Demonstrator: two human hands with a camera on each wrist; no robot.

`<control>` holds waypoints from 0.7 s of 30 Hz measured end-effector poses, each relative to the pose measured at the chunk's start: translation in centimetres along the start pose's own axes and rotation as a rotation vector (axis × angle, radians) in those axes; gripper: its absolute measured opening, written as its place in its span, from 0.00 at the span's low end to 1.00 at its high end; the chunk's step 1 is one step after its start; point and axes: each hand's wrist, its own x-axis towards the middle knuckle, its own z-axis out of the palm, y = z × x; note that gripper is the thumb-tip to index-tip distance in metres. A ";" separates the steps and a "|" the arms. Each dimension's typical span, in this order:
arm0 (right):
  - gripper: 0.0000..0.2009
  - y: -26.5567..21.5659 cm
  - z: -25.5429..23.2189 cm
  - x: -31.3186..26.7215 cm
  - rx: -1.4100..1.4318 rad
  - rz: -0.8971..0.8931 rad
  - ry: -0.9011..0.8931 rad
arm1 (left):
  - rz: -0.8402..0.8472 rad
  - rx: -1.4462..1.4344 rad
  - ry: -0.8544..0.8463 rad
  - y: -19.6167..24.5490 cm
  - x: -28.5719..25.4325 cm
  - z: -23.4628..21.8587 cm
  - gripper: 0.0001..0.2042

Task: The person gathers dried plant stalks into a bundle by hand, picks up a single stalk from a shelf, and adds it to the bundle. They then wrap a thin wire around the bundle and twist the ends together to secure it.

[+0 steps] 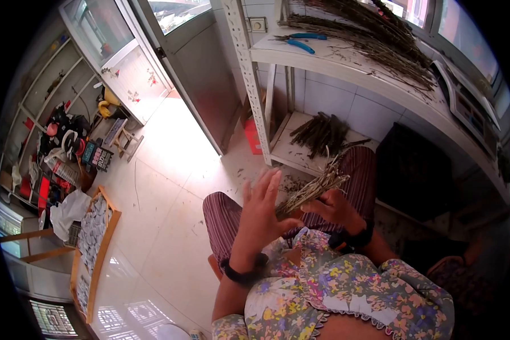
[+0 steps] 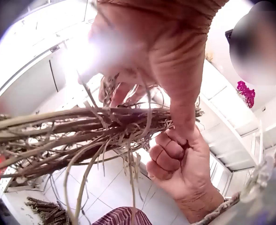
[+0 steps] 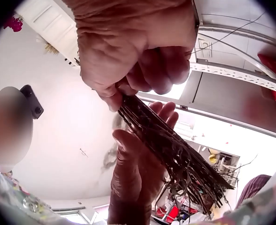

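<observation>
A bundle of dry plant stems [image 1: 317, 188] is held over the person's lap, its loose curly ends sticking out. The right hand [image 1: 335, 208] pinches one end of the bundle between thumb and forefinger. In the right wrist view that hand's other fingers [image 3: 163, 70] are curled into the palm. Beside the bundle, the left hand [image 1: 259, 211] has its fingers raised and straight, with the thumb apart. The left wrist view shows the left hand [image 2: 161, 61] across the bundle [image 2: 72, 136], some fingers partly hidden behind the stems.
Blue-handled pliers [image 1: 306, 41] and a long heap of stems [image 1: 374, 42] lie on the white shelf [image 1: 345, 61]. Short cut stems [image 1: 321, 135] are piled on the lower shelf. A black bin [image 1: 416, 170] stands right of the knees. A wooden frame [image 1: 112, 218] lies on the left floor.
</observation>
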 end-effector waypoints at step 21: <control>0.08 -3.0 0.2 1.5 0.114 -0.070 0.006 | -0.203 -0.856 -0.053 -0.1 -1.4 3.2 0.13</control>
